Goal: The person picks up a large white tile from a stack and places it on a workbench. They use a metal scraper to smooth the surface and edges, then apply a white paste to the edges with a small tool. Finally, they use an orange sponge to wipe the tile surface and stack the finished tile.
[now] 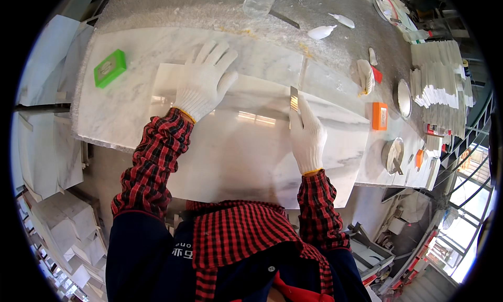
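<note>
A polished white marble slab with grey veins lies in front of me, its near edge reaching to my apron. My left hand, in a white knitted glove, rests spread on the slab's far left part, holding nothing. In my gloved right hand is a flat metal scraper blade, gripped with its end pointing away from me over the slab's far right part. Whether the blade touches the surface I cannot tell. Beneath the slab is a larger pale stone top.
A green block sits at the left. To the right are an orange block, a white bowl and a bowl with a spatula. Small white bottles and a clear plastic container stand farther off. Stacked tiles rise at the far right.
</note>
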The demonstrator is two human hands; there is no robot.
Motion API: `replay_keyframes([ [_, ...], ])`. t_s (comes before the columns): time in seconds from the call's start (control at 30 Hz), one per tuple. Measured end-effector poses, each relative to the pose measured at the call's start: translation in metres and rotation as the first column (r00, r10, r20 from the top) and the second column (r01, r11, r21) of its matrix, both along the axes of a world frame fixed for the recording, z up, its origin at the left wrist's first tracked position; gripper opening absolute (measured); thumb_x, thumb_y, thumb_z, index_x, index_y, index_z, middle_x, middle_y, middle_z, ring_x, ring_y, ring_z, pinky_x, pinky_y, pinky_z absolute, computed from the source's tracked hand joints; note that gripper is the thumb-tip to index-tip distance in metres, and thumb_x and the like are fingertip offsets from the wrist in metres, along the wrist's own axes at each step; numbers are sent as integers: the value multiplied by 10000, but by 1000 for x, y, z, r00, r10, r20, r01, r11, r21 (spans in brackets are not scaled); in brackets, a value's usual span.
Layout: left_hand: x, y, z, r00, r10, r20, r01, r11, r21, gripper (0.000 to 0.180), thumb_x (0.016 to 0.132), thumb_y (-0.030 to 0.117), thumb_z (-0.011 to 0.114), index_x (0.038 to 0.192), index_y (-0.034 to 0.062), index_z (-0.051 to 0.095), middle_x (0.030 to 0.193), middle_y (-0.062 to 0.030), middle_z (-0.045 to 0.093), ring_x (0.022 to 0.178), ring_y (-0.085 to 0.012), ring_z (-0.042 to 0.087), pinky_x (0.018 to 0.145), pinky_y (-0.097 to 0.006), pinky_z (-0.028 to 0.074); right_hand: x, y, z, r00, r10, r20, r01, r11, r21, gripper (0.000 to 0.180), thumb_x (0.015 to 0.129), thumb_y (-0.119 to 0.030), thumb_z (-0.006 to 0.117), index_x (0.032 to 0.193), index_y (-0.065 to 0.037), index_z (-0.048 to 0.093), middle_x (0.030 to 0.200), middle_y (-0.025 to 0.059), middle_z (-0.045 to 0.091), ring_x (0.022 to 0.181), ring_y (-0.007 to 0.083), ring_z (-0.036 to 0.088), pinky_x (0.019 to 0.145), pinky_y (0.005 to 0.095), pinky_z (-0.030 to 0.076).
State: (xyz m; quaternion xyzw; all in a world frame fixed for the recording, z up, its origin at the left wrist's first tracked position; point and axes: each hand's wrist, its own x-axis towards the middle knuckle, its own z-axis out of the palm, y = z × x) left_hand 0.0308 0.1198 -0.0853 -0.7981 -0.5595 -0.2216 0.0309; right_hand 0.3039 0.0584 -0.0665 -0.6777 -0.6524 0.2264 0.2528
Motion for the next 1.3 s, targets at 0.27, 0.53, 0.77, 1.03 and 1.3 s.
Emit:
replay_keyframes([
  [0.27, 1, 3, 3, 999, -7, 45, 12, 992, -125, 424, 982, 290, 584, 1355, 91, 614, 1437, -127, 569, 1366, -356, 472, 1146, -498, 356, -35, 21, -2, 988, 10, 156, -12, 1000, 8, 404, 936, -206, 629, 1338, -170, 657, 737, 193, 663, 672, 384, 665, 633, 467, 519],
  [0.53, 3, 2, 8, 997, -19, 73, 29, 991, -132, 416, 993, 275, 575, 1359, 81, 608, 1425, -133, 580, 1341, -364, 489, 1122, -490, 385, -37, 24, 3, 998, 52, 22, -50, 996, -77, 413, 934, -207, 626, 1341, -142, 651, 829, 228, 674, 753, 407, 671, 661, 476, 520],
  [0.77, -5, 0, -1, 939, -32, 341, 50, 998, -44, 359, 955, 210, 620, 1290, 82, 639, 1356, -106, 609, 1277, -333, 530, 1031, -488, 446, 21, -11, 53, 888, -127, -442, -74, 909, -410, 457, 989, -101, 588, 1446, -92, 601, 816, -11, 631, 694, 54, 525, 621, 236, 457],
  [1.03, 106, -91, 44, 802, -489, 343, 575, 788, -222, 445, 887, 342, 676, 1233, 62, 657, 1267, -143, 631, 1208, -341, 558, 1081, -471, 411, 113, -96, 10, 812, -405, -420, 345, 914, -213, 464, 1036, -108, 548, 1493, -26, 528, 778, -47, 530, 633, 13, 421, 552, 182, 340],
  [1.3, 69, 0, -16, 923, -332, -192, 193, 835, -516, 334, 951, 302, 561, 1154, 55, 659, 1012, -222, 652, 994, -410, 610, 940, -477, 487, 101, -104, 3, 666, -514, -541, 524, 838, -152, 472, 1028, -54, 533, 1499, -21, 514, 777, -38, 553, 579, 1, 369, 493, 187, 292],
])
